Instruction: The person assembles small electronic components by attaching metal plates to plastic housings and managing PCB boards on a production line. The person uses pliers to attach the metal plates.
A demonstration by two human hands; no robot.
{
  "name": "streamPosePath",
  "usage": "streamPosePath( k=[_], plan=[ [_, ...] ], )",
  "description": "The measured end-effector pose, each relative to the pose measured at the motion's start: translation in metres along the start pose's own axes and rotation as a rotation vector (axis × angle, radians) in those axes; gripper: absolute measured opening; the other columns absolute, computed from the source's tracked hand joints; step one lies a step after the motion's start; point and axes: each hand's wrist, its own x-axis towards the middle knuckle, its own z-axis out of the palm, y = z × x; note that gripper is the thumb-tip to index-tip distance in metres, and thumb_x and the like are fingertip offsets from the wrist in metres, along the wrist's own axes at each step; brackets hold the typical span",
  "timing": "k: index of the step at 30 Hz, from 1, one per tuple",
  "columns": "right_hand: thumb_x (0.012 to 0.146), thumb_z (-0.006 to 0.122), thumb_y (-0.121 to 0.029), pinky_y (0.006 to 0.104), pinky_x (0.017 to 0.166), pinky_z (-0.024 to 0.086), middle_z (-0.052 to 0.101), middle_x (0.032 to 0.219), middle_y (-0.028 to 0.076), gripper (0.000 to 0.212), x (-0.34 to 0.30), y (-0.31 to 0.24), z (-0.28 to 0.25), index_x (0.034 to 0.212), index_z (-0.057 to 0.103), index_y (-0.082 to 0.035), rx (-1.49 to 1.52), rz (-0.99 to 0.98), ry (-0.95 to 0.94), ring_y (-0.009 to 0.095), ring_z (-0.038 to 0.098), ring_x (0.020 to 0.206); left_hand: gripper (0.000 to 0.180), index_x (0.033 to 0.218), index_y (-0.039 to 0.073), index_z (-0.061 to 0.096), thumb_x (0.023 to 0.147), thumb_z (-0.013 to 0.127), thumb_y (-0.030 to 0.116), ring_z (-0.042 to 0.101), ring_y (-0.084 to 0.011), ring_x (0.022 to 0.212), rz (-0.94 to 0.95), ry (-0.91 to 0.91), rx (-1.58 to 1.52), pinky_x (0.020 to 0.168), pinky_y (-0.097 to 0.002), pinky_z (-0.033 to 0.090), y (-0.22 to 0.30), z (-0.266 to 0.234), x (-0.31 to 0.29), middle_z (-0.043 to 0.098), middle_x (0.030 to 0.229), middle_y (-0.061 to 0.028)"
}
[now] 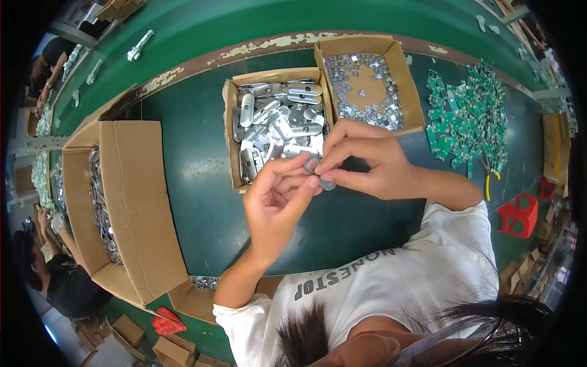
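Both hands meet over the table in front of me, fingers pinched round a small silver metal plate with a rounded end. My left hand grips it from the left, thumb up against it. From the right, my right hand pinches it between thumb and fingers. The fingertips hide much of the piece. Just beyond them stands a cardboard box of oblong silver metal casings. To its right is a shallower cardboard box with many small metal pieces.
Green circuit boards lie heaped at the right, with yellow-handled pliers by them. A large cardboard carton of metal parts stands at the left. Beyond runs a green belt carrying metal parts. A co-worker sits at far left.
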Motion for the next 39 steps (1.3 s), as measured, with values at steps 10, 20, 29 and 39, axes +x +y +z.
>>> streamPosePath(
  k=[10,20,29,39],
  plan=[
    [0.073,0.072,0.002,0.0271,0.063,0.047,0.059,0.085,0.009,0.018,0.000,0.000,0.001,0.089,0.064,0.000,-0.099,-0.044,0.003,0.018,0.059,0.076,0.029,0.113,-0.007,0.055,0.084,0.060,-0.006,0.065,-0.0151,0.082,-0.013,0.025,0.017,0.072,-0.0269,0.057,-0.003,-0.001,0.002,0.065,0.092,-0.0118],
    [0.072,0.070,0.000,0.0290,0.055,0.046,0.054,0.075,0.007,0.012,-0.005,-0.006,0.010,0.077,0.059,-0.002,-0.152,0.033,0.105,0.019,0.057,0.067,0.027,0.111,-0.006,0.056,0.085,0.060,-0.006,0.065,-0.0163,0.086,0.034,0.035,-0.030,0.075,-0.0268,0.057,-0.009,0.001,0.000,0.064,0.098,-0.0150],
    [0.078,0.067,-0.001,0.0264,0.050,0.037,0.045,0.083,0.005,0.013,-0.003,-0.001,0.011,0.083,0.055,-0.003,-0.018,0.053,0.079,0.012,0.045,0.061,0.028,0.115,-0.006,0.055,0.087,0.059,-0.003,0.064,-0.0151,0.088,-0.103,0.032,-0.102,0.076,-0.0259,0.056,0.000,0.001,0.002,0.065,0.103,-0.0150],
    [0.087,0.059,-0.006,0.0196,0.051,0.029,0.040,0.065,-0.004,0.010,0.078,-0.008,-0.015,0.084,0.050,-0.004,-0.220,-0.101,0.279,0.004,0.035,0.059,0.033,0.119,-0.003,0.056,0.087,0.062,0.003,0.065,-0.0130,0.082,-0.323,0.026,-0.205,0.074,-0.0243,0.055,0.037,-0.037,-0.018,0.067,0.097,-0.0115]
  ],
)
